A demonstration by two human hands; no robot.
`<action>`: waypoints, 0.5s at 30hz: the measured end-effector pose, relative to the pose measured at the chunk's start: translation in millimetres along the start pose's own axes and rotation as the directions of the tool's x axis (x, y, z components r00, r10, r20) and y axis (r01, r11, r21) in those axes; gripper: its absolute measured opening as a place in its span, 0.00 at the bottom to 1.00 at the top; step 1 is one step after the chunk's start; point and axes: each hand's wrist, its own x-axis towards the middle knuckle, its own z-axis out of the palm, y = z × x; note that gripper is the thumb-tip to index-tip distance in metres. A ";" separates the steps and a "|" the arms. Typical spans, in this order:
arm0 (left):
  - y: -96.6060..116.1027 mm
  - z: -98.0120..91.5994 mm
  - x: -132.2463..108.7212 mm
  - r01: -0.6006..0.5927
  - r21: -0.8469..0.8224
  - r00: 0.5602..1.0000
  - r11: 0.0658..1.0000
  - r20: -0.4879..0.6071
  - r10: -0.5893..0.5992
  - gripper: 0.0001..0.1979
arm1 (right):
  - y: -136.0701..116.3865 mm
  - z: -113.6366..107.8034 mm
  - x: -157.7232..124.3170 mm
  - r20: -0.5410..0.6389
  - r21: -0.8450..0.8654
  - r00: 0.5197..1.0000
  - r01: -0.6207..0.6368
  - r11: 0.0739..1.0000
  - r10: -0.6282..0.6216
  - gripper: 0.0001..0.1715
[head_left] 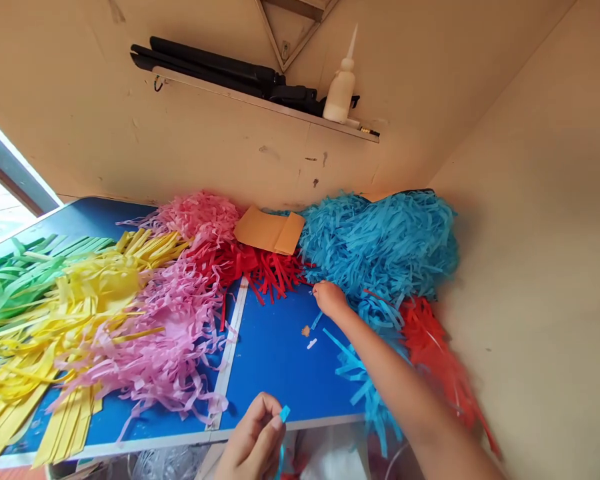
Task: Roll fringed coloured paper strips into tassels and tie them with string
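My left hand (255, 437) is at the table's near edge, thumb and fingers pinched on a thin blue paper strip (285, 414). One end pokes up above the thumb and the rest hangs below the fingers. Farther off, my right hand (330, 300) reaches low over the blue tabletop (275, 367), its fingers curled closed. What they hold, if anything, is too small to make out. A short blue strip (317, 321) lies just under that hand. Beside it is a big heap of blue shredded paper fringe (380, 240), and blue fringe trails beneath my right forearm.
Pink (170, 327), yellow (100, 287) and green fringe (25, 273) spread over the left side. Red fringe (275, 270) lies under a folded brown paper piece (270, 230). More red fringe (435, 353) hangs at right. A wall shelf (260, 100) carries a nozzle bottle (340, 93).
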 end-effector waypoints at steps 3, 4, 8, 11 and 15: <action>-1.5 6.1 1.4 -0.031 0.043 1.000 0.999 0.004 0.031 0.25 | -5.5 -0.5 -1.2 0.015 -0.024 1.000 0.015 1.000 -0.015 0.11; -1.6 9.1 1.4 -0.049 0.064 0.999 0.997 0.021 0.048 0.25 | -8.6 -1.9 -0.1 0.021 -0.028 1.000 0.018 0.999 -0.017 0.12; -0.9 15.9 -1.3 -0.096 0.089 0.994 0.991 0.050 0.092 0.23 | -25.3 -17.4 2.0 0.045 -0.033 0.999 -0.011 0.999 0.012 0.11; 2.8 8.4 -2.4 -0.138 0.087 0.990 0.987 -0.015 0.140 0.22 | -40.5 -33.9 -23.3 0.042 0.015 0.999 0.010 1.000 -0.010 0.06; 12.0 -6.5 2.7 -0.122 -0.031 0.977 0.992 -0.178 0.114 0.20 | -64.5 -23.8 -107.6 -0.008 0.151 0.982 0.190 0.970 -0.191 0.09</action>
